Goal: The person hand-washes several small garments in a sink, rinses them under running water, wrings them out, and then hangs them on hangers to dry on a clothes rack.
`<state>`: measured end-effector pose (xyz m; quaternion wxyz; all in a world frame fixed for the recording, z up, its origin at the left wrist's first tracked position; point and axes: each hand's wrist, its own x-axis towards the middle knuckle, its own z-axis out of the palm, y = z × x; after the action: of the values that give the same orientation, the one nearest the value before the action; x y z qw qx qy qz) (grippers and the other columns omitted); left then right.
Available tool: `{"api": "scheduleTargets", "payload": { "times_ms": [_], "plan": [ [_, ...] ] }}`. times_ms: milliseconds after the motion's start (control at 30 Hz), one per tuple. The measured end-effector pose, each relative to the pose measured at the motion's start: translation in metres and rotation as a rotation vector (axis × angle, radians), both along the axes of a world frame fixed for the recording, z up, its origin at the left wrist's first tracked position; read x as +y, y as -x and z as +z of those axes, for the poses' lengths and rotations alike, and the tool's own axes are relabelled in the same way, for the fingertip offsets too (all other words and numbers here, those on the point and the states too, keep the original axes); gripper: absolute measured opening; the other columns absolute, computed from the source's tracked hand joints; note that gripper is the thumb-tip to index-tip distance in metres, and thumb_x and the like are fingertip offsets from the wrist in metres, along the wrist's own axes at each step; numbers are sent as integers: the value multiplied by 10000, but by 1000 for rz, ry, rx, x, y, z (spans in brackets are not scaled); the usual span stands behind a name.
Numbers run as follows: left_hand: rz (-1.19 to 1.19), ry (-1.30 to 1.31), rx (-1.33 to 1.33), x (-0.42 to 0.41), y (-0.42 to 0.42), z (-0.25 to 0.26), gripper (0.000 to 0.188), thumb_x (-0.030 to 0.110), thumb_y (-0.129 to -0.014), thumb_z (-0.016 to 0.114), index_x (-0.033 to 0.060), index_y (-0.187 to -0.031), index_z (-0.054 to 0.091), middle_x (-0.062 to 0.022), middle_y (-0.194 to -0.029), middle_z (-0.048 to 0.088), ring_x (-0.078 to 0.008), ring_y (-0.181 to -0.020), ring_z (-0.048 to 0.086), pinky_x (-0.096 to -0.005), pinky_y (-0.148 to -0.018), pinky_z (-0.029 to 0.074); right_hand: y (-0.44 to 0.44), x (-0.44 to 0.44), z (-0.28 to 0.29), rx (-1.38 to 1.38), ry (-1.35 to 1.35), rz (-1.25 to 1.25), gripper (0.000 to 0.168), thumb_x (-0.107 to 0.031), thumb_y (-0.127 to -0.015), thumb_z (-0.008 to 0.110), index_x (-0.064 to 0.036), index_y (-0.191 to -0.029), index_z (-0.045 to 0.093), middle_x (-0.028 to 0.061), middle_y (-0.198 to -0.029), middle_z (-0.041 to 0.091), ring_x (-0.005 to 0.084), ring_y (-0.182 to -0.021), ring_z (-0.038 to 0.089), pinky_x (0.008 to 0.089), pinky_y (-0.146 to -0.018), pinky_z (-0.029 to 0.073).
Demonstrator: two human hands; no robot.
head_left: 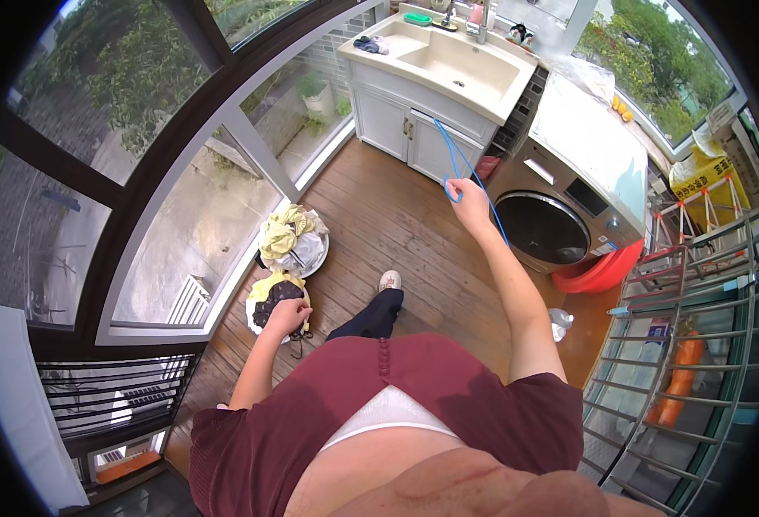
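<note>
A thin blue cord (447, 139) is looped in the closed fingers of my right hand (468, 201), which is raised before the white sink cabinet (389, 123). One part of the cord reaches up over the cabinet door, and another trails down beside my forearm towards the washing machine. My left hand (289, 316) is low on the left, over or against a basin of dark patterned and yellow clothes (276, 294); whether its bent fingers hold anything is unclear. Just beyond is a white basin (320, 262) heaped with yellow and white clothes (292, 236).
A front-loading washing machine (538, 229) stands right of the sink (463, 64), with a red basin (602, 274) beside it. Plastic bottles (560, 320) stand on the wooden floor (353, 187). A metal rack (654, 388) lines the right side; windows (192, 226) run along the left.
</note>
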<state>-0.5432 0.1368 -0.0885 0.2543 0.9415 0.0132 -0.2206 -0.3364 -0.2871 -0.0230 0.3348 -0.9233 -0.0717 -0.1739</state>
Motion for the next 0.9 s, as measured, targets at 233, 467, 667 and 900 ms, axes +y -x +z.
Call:
{"api": "scheduleTargets", "payload": {
  "times_ms": [233,467,667,900],
  "plan": [
    [60,-8,-53,-13,-187,-43,245,270,-803,624,41,-880,666,-171,-801,650,-333,-776,622,-400,-702,486,-294,17,-7,-48,50,-65,188,-297,-837,606,-141,-898,691,115,-826,633,304,-806,618,409,-697,482],
    [179,-39,-110,-50,-333,33,231,252,-811,625,30,-872,647,-174,-790,643,-320,-748,624,-382,-679,489,-511,49,-20,13,108,-65,260,-311,-817,632,-173,-1037,643,85,-953,618,284,-866,614,409,-732,498],
    [575,-151,62,-77,-364,18,237,256,-808,622,29,-869,649,-168,-784,644,-319,-755,625,-376,-694,488,-691,81,-64,189,213,48,388,-345,-786,672,-73,-1043,573,151,-1043,560,325,-967,598,439,-780,493],
    [813,-179,80,-142,-374,-12,231,240,-801,645,34,-903,668,-155,-806,659,-282,-758,643,-353,-683,497,-800,119,-100,330,380,153,497,-469,-758,668,-79,-1054,580,124,-1062,567,286,-957,623,396,-754,518]
  ]
}}
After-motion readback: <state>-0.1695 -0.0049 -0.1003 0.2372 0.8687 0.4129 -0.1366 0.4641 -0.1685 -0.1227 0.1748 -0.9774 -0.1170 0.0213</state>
